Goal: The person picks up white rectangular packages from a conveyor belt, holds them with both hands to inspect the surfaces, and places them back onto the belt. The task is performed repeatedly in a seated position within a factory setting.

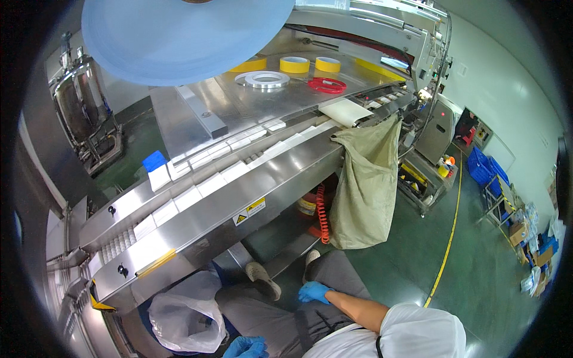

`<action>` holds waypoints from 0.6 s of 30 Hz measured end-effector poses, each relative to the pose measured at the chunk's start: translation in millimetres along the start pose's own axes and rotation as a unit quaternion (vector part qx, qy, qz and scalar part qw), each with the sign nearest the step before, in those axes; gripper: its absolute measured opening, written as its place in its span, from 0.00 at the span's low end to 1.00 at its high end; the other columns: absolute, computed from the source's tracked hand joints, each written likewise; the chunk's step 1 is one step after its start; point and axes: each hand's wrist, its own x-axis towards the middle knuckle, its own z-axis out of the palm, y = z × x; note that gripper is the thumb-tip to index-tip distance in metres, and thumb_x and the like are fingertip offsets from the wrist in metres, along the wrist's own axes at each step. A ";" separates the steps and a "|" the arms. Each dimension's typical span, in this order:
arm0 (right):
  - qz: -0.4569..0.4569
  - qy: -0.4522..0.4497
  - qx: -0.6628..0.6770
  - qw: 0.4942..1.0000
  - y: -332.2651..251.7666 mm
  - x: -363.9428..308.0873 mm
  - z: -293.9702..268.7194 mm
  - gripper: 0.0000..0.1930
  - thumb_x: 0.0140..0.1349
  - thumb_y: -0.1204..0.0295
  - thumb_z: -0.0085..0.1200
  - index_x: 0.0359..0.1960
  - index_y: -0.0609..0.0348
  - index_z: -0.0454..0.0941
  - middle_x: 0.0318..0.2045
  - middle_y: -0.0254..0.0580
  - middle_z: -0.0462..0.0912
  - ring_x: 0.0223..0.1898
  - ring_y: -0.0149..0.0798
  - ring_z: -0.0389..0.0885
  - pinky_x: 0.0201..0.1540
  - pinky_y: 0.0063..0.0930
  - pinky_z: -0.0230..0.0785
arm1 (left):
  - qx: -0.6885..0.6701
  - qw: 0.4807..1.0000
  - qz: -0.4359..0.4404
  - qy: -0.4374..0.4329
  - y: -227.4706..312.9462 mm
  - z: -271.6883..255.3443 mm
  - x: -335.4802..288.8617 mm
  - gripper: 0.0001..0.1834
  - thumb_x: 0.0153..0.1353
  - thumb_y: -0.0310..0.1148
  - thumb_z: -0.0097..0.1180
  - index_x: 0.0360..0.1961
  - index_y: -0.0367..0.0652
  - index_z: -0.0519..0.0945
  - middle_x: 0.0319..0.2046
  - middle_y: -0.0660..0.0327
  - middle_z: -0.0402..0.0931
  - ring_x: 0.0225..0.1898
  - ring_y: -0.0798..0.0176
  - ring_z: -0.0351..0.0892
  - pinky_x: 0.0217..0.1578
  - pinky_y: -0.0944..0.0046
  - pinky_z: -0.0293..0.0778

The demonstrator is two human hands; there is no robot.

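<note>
Your sleeve [418, 327] leads to your right hand [314, 292], loosely open and empty on your thigh [339, 271], likely resting. I can't tell your left hand's [246, 347] hold.

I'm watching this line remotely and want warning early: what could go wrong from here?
With the right hand over the thigh and the left hand at the lower edge, both away from the conveyor, a skewed white packet might go uncorrected. The red coiled hose hangs apparently near the right shoe and could get caught underfoot. The canvas bag, hanging loosely beside the conveyor, might snag.
</note>
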 end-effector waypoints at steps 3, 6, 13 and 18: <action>0.015 0.015 -0.018 1.000 -9.2 -11.4 1.9 0.13 0.68 0.73 0.46 0.48 0.68 0.78 0.44 0.52 0.83 0.42 0.42 0.84 0.46 0.30 0.77 | 0.027 1.000 -0.008 0.005 4.8 3.4 0.3 0.09 0.64 0.30 0.60 0.43 0.39 0.77 0.32 0.64 0.78 0.31 0.71 0.75 0.34 0.71 0.73; 0.020 0.014 0.006 1.000 -11.3 -15.3 0.9 0.14 0.69 0.72 0.45 0.48 0.69 0.77 0.45 0.53 0.83 0.42 0.42 0.84 0.46 0.31 0.77 | 0.017 1.000 0.002 0.003 2.8 3.1 2.3 0.09 0.64 0.29 0.59 0.43 0.39 0.77 0.32 0.64 0.78 0.31 0.71 0.75 0.35 0.71 0.74; 0.023 0.032 0.014 0.999 -17.5 -20.3 7.0 0.14 0.70 0.73 0.44 0.49 0.69 0.77 0.46 0.53 0.83 0.42 0.43 0.84 0.46 0.32 0.78 | 0.013 1.000 0.014 -0.003 -2.6 -0.4 6.1 0.09 0.64 0.29 0.59 0.43 0.38 0.77 0.32 0.63 0.78 0.31 0.71 0.76 0.35 0.71 0.74; 0.000 0.001 0.029 1.000 -1.1 -6.7 -3.9 0.14 0.69 0.73 0.45 0.50 0.68 0.77 0.45 0.54 0.83 0.42 0.44 0.84 0.47 0.32 0.78 | 0.018 1.000 0.008 -0.003 -2.2 -0.2 5.9 0.10 0.64 0.30 0.60 0.44 0.39 0.77 0.32 0.65 0.78 0.31 0.71 0.76 0.35 0.72 0.74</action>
